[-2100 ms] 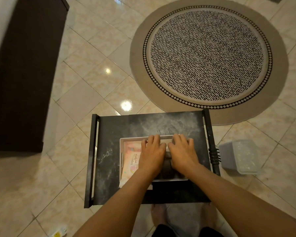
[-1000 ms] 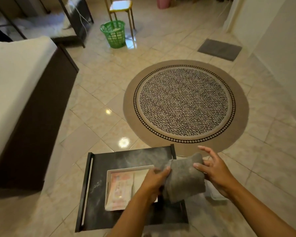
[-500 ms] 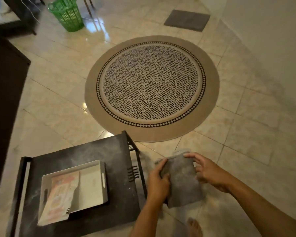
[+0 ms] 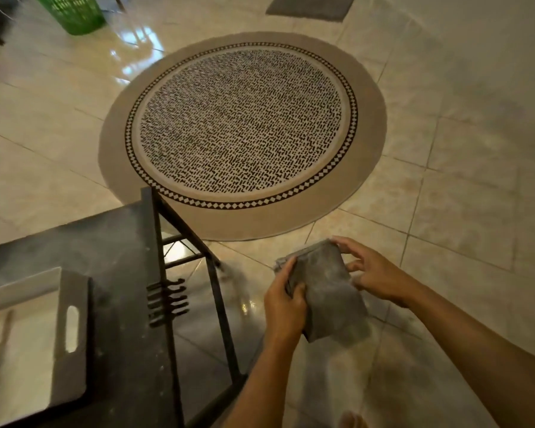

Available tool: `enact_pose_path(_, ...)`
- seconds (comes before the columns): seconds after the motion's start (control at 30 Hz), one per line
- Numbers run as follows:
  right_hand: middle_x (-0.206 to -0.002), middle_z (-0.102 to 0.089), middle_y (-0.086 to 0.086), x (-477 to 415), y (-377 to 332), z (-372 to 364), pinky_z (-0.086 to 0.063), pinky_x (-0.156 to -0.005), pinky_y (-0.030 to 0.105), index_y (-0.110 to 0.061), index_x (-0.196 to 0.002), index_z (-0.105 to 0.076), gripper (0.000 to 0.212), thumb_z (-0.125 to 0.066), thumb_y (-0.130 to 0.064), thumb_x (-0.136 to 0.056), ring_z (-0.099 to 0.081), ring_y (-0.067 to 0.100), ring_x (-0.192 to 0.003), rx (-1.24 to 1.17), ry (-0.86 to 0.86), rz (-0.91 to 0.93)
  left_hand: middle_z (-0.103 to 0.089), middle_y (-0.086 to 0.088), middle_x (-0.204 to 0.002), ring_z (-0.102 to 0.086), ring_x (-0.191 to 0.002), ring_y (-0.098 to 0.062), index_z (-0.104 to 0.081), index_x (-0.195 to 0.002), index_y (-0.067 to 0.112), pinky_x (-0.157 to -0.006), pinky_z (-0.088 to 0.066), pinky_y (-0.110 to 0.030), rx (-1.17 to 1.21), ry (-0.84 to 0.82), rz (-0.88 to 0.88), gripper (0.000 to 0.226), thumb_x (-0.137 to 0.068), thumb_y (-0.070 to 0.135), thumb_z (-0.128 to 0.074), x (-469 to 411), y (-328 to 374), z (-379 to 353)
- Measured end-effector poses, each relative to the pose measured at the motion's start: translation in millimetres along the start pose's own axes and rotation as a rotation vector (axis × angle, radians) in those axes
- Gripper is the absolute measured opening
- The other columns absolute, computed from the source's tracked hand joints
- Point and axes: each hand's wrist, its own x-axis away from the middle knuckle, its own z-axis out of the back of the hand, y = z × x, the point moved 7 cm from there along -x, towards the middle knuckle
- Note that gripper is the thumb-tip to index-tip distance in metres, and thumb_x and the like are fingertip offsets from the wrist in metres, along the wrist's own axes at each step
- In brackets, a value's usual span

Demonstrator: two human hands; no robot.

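A folded grey cloth [image 4: 328, 291] hangs above the tiled floor, to the right of a low black table [image 4: 118, 264]. My left hand [image 4: 284, 301] grips the cloth's left edge, with the fingers wrapped around it. My right hand [image 4: 371, 270] pinches the cloth's top right corner with thumb and fingertips. A white tray [image 4: 70, 322] with a cut-out handle lies on the table at the lower left, partly cut off by the frame edge.
A round patterned rug [image 4: 241, 131] lies on the floor ahead. A green basket [image 4: 71, 13] stands at the top left and a grey mat [image 4: 309, 7] at the top. The table's right side carries small black hooks [image 4: 167, 298]. My toes [image 4: 352, 420] show at the bottom.
Both hands lifted the grey cloth out of the tray and carried it right, off the table. The view has swung right, so the table now sits at the lower left.
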Motion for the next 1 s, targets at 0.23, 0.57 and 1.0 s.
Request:
enact_pose_path(0.23,-0.132,-0.050,0.012,-42.5,87.5,17.4,-0.049,-0.085,0.035,-0.041,-0.150,-0.027,0.074,-0.055,-0.002,-0.094,-0.054,0.026,-0.115,0.188,0.152,-0.177,-0.050,0.017,-0.123,-0.047,-0.113,-0.001,-0.049,-0.142,0.027,-0.097,-0.040,-0.019,-0.148,0.066,-0.069,0.052,-0.095,0.009,-0.060,-33.6,-53.3,-18.1)
enact_pose_path(0.57,-0.097,-0.050,0.015,-37.3,112.0,-28.4,-0.058,-0.063,0.029,-0.033,-0.150,-0.031,0.083,-0.062,0.009,-0.086,-0.057,0.023,-0.077,-0.005,0.022,-0.111,-0.042,0.001,-0.126,-0.045,-0.105,-0.010,-0.056,-0.127,0.024,-0.088,-0.037,-0.020,-0.354,0.080,-0.193,0.034,-0.094,0.019,-0.063,-39.5,-70.8,-1.1)
enact_pose_path(1.0,-0.092,-0.051,0.012,-24.3,115.4,-43.3,-0.055,-0.065,0.035,-0.034,-0.153,-0.024,0.092,-0.062,0.013,-0.084,-0.056,0.020,-0.069,-0.075,-0.032,-0.078,0.014,0.000,-0.165,0.016,-0.149,-0.022,0.002,-0.155,0.037,-0.117,0.013,-0.050,-1.014,-0.108,-0.503,0.077,-0.092,0.066,-0.033,-14.6,-77.7,-30.5)
